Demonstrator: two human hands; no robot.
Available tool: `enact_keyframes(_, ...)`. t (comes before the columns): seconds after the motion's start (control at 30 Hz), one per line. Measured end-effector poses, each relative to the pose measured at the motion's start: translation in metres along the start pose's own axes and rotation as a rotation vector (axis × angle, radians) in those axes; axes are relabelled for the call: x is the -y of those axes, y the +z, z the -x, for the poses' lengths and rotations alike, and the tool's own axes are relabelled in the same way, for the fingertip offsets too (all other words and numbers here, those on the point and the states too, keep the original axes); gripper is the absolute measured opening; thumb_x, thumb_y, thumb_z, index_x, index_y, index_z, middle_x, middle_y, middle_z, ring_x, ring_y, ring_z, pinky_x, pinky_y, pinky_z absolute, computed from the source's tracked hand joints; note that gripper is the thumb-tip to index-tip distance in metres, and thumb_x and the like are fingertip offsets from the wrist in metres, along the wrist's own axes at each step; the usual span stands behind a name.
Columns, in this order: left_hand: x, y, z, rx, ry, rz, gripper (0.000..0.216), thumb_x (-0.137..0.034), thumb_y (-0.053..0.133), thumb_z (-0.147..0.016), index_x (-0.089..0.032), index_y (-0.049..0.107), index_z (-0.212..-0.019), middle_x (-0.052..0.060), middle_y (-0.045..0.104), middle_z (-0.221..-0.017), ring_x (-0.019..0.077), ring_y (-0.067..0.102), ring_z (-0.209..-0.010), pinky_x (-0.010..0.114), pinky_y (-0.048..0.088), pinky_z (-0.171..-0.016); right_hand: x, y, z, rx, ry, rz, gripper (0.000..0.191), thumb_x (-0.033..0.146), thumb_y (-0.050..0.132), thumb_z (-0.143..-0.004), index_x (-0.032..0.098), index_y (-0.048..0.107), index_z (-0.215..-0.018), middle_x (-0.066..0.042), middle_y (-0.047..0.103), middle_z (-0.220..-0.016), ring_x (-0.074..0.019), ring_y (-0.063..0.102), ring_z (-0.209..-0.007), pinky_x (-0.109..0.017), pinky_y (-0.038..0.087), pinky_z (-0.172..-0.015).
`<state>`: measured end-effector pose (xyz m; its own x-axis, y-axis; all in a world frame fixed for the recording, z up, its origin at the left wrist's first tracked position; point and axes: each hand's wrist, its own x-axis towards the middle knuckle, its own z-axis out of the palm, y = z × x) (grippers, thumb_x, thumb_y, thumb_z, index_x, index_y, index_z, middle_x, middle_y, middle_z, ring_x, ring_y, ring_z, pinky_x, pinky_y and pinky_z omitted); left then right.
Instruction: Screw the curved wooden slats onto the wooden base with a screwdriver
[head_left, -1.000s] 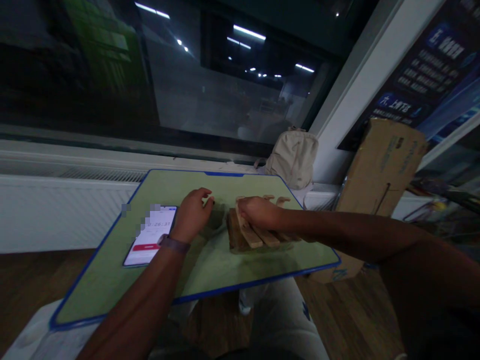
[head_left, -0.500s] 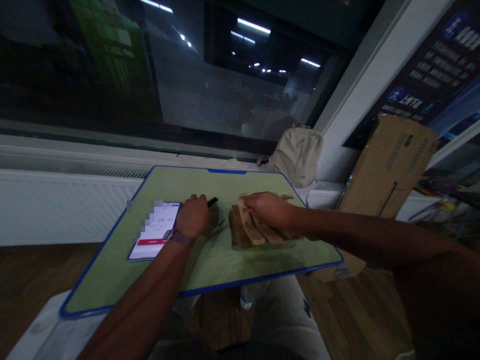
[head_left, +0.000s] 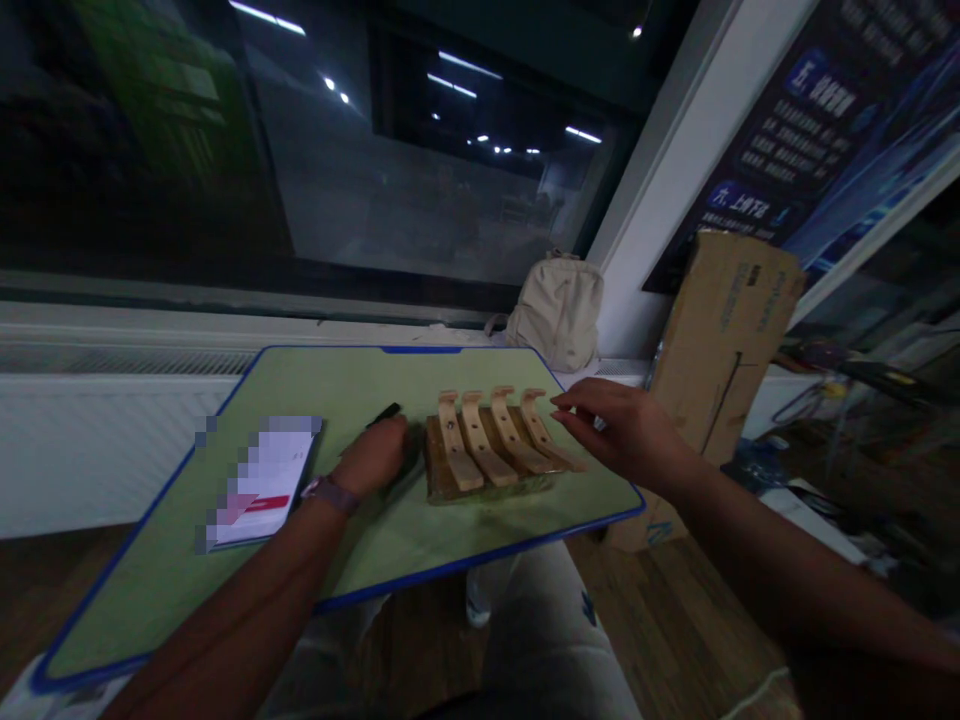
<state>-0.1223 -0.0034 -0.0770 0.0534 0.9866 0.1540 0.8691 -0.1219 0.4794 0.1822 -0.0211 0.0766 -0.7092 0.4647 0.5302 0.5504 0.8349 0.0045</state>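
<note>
A wooden rack with several curved hooks (head_left: 491, 450) lies flat on a green board with a blue edge (head_left: 360, 380) across my lap. My left hand (head_left: 375, 458) rests on the board just left of the rack, fingers curled around a thin black pen-like object (head_left: 384, 412) whose tip sticks out beyond them. My right hand (head_left: 622, 430) hovers at the rack's right side, fingers stretched toward the hooks, holding nothing. A phone with a lit screen (head_left: 259, 480) lies on the board by my left wrist.
A beige backpack (head_left: 556, 310) sits on the windowsill behind the board. A tall cardboard box (head_left: 720, 340) leans against the wall at right. A dark window and a white radiator cover run along the back. Wooden floor shows below.
My right hand has lifted off the rack and moved to its right side, uncovering the hooks. My left hand has closed on the black object. The view has shifted slightly.
</note>
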Motion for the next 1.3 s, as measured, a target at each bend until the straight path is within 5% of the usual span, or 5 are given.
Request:
enact_keyframes(0.2,-0.029,-0.041,-0.006,-0.191,0.019,0.313,0.032,-0.033,0.047,-0.084,-0.016,0.057,-0.109,0.006,0.069,-0.087,0.0197,0.067,-0.081,0.029,0.05,-0.072,-0.007,0.003,0.007,-0.036,-0.017,-0.169,0.011,0.02,0.057,-0.088,0.014,0.066,-0.088,-0.006,0.066,-0.077,-0.0123,0.059,-0.068,-0.024,0.046,-0.063)
enact_keyframes(0.4,-0.111,-0.067,0.009,-0.149,0.204,1.063,0.015,-0.032,0.064,-0.079,-0.019,0.058,-0.081,0.001,0.064,-0.082,0.0154,0.06,-0.079,0.027,0.048,-0.074,-0.005,0.029,-0.026,0.072,0.207,-0.804,0.02,0.029,0.065,-0.082,0.016,0.064,-0.098,-0.005,0.066,-0.09,-0.0105,0.061,-0.072,-0.025,0.049,-0.066)
enact_keyframes(0.67,-0.143,-0.052,0.0,-0.277,0.388,0.993,0.014,-0.032,0.062,-0.081,-0.021,0.055,-0.086,0.004,0.056,-0.111,0.0193,0.055,-0.101,0.03,0.05,-0.082,0.005,0.036,-0.038,0.042,0.562,-1.72,0.036,0.033,0.084,-0.06,0.017,0.065,-0.085,0.003,0.069,-0.075,-0.0081,0.066,-0.067,-0.023,0.054,-0.072)
enact_keyframes(1.0,-0.095,-0.054,0.011,-0.316,0.335,0.671,0.018,-0.031,0.058,-0.085,-0.019,0.056,-0.097,0.005,0.059,-0.102,0.0178,0.058,-0.092,0.025,0.048,-0.071,0.002,0.053,-0.055,0.231,0.559,-1.327,0.008,0.014,0.062,-0.073,0.014,0.061,-0.081,0.002,0.065,-0.063,-0.0094,0.062,-0.061,-0.023,0.048,-0.063)
enact_keyframes(1.3,-0.038,-0.044,0.024,0.039,0.512,0.28,0.021,-0.037,0.061,-0.086,-0.021,0.066,-0.099,0.004,0.063,-0.096,0.0185,0.058,-0.091,0.028,0.046,-0.08,0.009,0.072,-0.069,0.587,-0.041,-0.235,0.018,0.003,0.052,-0.077,0.013,0.062,-0.088,-0.005,0.064,-0.087,-0.0152,0.056,-0.08,-0.026,0.04,-0.069)
